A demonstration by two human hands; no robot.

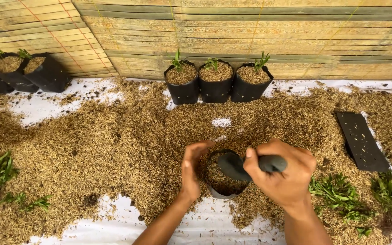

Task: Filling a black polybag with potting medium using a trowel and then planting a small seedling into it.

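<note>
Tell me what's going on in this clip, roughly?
A person is filling a small black grow bag with rice-husk mix spread over a white sheet. The right hand pinches the bag's rim, holding it open, while the left hand presses against its side. Three filled bags with seedlings stand at the bamboo wall; loose green cuttings and a flat empty bag lie to the right.

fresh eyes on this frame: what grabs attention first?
Low in the middle, the right hand pinches the rim of a soft black plastic grow bag half full of husk, with the left hand cupped at its other side. All around lies a wide golden-brown spread of husk over a white sheet. Behind, against the bamboo-slat wall, stands a row of three filled black bags with green seedlings.
</note>
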